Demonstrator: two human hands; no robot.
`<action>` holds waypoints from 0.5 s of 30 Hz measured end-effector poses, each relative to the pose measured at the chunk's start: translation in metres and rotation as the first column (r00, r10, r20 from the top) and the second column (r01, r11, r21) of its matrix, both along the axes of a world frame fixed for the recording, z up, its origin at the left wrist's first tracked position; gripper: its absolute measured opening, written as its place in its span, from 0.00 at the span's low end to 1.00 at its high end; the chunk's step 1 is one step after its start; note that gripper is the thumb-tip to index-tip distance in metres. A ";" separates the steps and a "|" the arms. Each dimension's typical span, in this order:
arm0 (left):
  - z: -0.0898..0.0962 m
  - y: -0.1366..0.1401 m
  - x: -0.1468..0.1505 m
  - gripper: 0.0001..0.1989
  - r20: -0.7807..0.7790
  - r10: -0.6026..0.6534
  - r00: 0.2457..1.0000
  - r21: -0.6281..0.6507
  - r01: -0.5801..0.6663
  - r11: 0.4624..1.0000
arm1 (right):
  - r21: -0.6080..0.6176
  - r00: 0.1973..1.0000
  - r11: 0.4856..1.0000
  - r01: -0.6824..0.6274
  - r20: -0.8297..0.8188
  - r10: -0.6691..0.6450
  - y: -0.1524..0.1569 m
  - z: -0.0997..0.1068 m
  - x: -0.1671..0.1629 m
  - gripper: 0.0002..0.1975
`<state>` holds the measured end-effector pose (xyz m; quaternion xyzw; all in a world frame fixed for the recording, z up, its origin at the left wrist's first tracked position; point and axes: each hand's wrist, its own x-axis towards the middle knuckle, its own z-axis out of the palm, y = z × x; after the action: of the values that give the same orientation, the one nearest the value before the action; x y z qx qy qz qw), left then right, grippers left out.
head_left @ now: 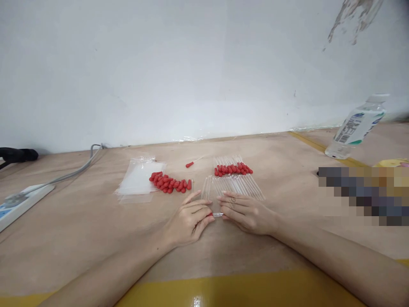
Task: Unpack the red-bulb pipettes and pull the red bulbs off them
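Observation:
Between my hands lies a clear glass dropper tube (218,215), roughly level. My left hand (191,219) pinches a red rubber bulb (210,214) at the tube's left end, mostly covered by the fingertips. The tube's right end is in the closed fingers of my right hand (246,212). Just beyond my fingers, a row of loose glass tubes (238,186) lies flat on the table. Behind it is a row of droppers with red bulbs (233,169). A pile of loose red bulbs (169,183) sits beyond my left hand.
Clear plastic bags (134,181) are stacked at the left of the bulbs. One dropper (189,164) lies apart near the back. A power strip (28,200) with a grey cable is at far left. At right stand a tilted-looking bottle (356,128) and a blurred-out patch (367,196).

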<state>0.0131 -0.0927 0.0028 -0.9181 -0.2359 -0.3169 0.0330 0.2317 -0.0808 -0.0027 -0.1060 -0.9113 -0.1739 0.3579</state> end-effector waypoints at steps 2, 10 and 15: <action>0.000 0.000 -0.007 0.06 0.006 0.009 1.000 -0.013 -0.009 1.000 | 0.000 1.000 1.000 0.004 -0.002 -0.004 0.002 -0.001 0.009 0.11; 0.013 0.019 -0.034 0.08 0.118 0.303 0.946 0.035 -0.309 0.950 | -0.178 0.855 0.877 0.447 -0.204 -0.477 0.025 0.003 0.045 0.11; 0.018 0.026 -0.026 0.13 0.087 0.442 0.893 -0.021 -0.442 0.897 | -0.324 0.759 0.759 0.564 -0.158 -0.631 0.031 0.001 0.040 0.15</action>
<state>-0.0133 -0.0662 0.0211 -0.8254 -0.4394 -0.3421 0.0933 0.2720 -0.0498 -0.0020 -0.4606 -0.7885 -0.1452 0.3809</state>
